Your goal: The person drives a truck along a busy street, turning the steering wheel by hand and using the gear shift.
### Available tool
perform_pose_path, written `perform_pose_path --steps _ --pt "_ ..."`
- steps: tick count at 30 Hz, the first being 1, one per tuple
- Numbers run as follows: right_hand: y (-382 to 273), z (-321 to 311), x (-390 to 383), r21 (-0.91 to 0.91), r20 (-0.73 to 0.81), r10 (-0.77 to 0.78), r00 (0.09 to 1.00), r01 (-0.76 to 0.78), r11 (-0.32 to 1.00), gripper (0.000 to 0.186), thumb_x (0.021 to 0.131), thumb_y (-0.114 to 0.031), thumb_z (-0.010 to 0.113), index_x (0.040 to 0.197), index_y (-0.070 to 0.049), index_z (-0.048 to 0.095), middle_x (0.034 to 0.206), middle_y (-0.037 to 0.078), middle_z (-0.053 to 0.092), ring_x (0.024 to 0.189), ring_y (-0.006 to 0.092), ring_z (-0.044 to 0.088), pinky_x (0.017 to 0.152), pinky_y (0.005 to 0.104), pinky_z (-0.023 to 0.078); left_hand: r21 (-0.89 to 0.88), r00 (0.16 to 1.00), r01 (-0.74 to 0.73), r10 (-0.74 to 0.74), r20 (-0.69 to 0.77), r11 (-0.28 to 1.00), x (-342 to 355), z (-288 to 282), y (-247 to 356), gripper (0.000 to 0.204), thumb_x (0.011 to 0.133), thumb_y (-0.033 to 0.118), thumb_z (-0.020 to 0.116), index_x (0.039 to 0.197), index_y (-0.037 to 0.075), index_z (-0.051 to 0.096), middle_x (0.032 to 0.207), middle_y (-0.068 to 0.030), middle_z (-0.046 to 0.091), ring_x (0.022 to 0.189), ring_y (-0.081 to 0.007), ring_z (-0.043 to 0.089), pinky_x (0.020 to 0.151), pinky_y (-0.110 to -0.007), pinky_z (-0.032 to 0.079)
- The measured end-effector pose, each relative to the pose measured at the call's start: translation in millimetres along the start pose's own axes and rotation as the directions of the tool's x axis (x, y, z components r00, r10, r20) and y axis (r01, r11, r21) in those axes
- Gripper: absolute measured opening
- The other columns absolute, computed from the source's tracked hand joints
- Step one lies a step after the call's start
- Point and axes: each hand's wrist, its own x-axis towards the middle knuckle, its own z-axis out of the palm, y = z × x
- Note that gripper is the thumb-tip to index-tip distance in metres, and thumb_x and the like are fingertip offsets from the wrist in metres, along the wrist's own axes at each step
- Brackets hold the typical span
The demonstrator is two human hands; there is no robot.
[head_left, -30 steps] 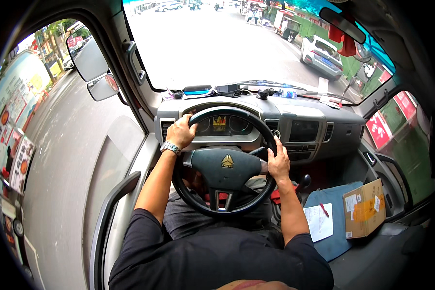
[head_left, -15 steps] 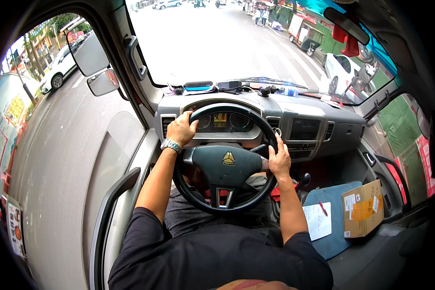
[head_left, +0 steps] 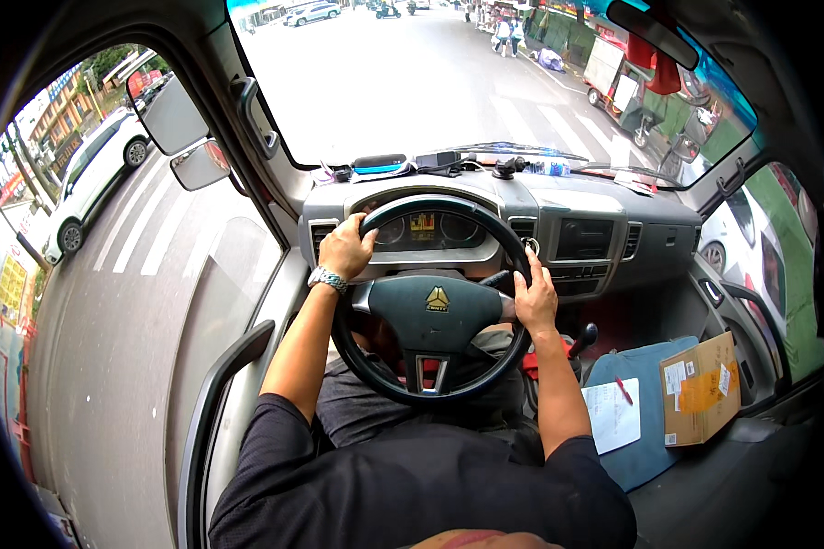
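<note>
The black steering wheel (head_left: pixel 355 361) of a truck cab stands in front of me, with a triangular emblem on its hub. My left hand (head_left: pixel 347 249) is wrapped round the upper left of its rim, a metal watch (head_left: pixel 328 279) on that wrist. On the right side of the rim rests my right hand (head_left: pixel 536 293), its thumb on the inner side and its fingers along the outside. Behind the wheel the instrument cluster (head_left: pixel 423 229) is lit. A gear lever (head_left: pixel 583 340) rises beyond my right forearm, apart from the hand.
On the passenger seat (head_left: pixel 627 462) lie a cardboard box (head_left: pixel 700 389) and a white paper with a red pen (head_left: pixel 623 391). Small items, including a blue-topped case (head_left: pixel 379 164), line the dashboard. Outside are a white car (head_left: pixel 92 178), a red cargo tricycle (head_left: pixel 621 89) and people walking (head_left: pixel 508 35).
The street has slid backward past the cab: the roadside tricycle and pedestrians look nearer, and the white car on the right is now beside the passenger window. Both hands keep their places.
</note>
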Motion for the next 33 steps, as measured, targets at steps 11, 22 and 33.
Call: perform_pose_path --steps 11,22,33 --pt "-1.0 -4.3 5.7 -0.004 0.015 -0.021 1.000 0.021 1.000 0.057 0.098 -0.023 0.065 0.153 -0.023 0.049 0.117 0.019 0.065 0.105 0.0429 0.066 0.089 0.0507 0.055 -0.011 0.999 -0.010 0.010 -0.031 1.000 -2.3 1.0 0.1 0.043 0.097 0.039 0.068 0.128 0.010 0.066 0.102 -0.0212 0.075 0.095 -0.0405 0.073 0.084 -0.049 0.057" --pt "3.7 0.6 10.1 -0.004 0.012 -0.057 0.998 0.057 0.998 0.056 0.097 -0.024 0.066 0.151 -0.025 0.051 0.113 0.016 0.065 0.102 0.0406 0.067 0.089 0.0499 0.055 -0.010 0.999 0.031 -0.031 -0.043 0.999 -13.5 -0.5 -2.1 0.044 0.097 0.039 0.066 0.130 0.010 0.066 0.106 -0.0198 0.075 0.095 -0.0405 0.072 0.085 -0.049 0.057" --pt "2.2 0.6 18.0 0.002 0.033 -0.053 0.998 0.053 0.999 0.057 0.096 -0.027 0.067 0.151 -0.028 0.052 0.112 0.017 0.065 0.103 0.0408 0.067 0.089 0.0500 0.054 -0.008 0.997 0.054 -0.055 -0.061 0.998 -18.8 -2.2 -3.6 0.043 0.098 0.039 0.066 0.130 0.011 0.066 0.106 -0.0214 0.075 0.096 -0.0407 0.072 0.085 -0.050 0.056"
